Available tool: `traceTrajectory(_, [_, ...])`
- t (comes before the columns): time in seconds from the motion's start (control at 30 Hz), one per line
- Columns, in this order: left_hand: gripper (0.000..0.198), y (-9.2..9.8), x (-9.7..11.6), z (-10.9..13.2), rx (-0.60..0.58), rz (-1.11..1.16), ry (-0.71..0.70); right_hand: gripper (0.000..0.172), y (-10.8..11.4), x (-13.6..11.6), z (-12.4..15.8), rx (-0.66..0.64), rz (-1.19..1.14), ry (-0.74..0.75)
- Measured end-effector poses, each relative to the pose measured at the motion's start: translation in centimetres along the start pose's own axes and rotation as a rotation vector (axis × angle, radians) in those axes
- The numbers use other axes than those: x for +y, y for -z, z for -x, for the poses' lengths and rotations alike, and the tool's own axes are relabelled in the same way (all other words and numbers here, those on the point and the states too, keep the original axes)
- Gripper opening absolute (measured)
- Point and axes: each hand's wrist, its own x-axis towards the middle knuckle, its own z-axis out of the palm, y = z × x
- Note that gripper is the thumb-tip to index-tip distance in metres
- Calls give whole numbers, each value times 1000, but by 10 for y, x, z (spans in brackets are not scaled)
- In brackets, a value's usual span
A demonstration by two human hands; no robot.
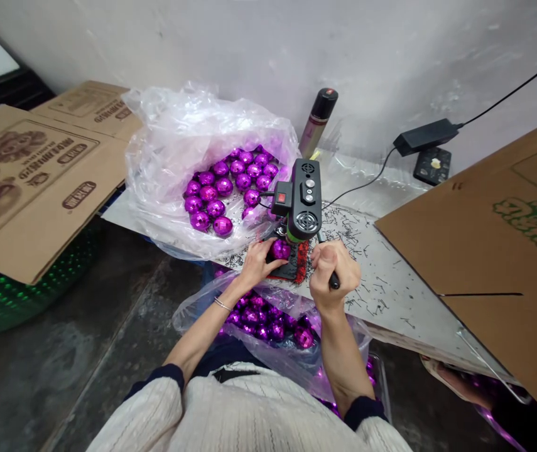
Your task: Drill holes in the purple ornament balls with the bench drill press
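My left hand [257, 263] grips a shiny purple faceted ball [281, 249] between thumb and fingers, under the head of a small black press machine [306, 196]. My right hand [335, 271] is wrapped round the machine's lever handle [335, 282], whose black tip shows below the fist. The machine has a red switch, silver buttons and round vents on top, and its base carries a red strip. Many similar purple balls [223, 186] lie in a clear plastic bag [164, 150] behind my left hand. More purple balls [275, 328] fill another bag near my lap.
Small dark pins are scattered over the white table [390, 276]. A spray can [318, 122] and a black power adapter [427, 136] stand by the wall. Cardboard boxes [56, 182] flank the table left and right. A green basket [23, 295] is at left.
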Motion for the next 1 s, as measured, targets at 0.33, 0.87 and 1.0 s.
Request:
traceTrajectory(0.33, [68,-16,-6,1,46,91,-93,27,-4,6,24,21,34,9])
traceTrajectory(0.87, [65,-15,-5,1,20,92,-58,32,-27,38,74,128,71,130])
traceTrajectory(1.0, [66,-15,-5,1,9,84,-44,33,-23,36,67,71,89,181])
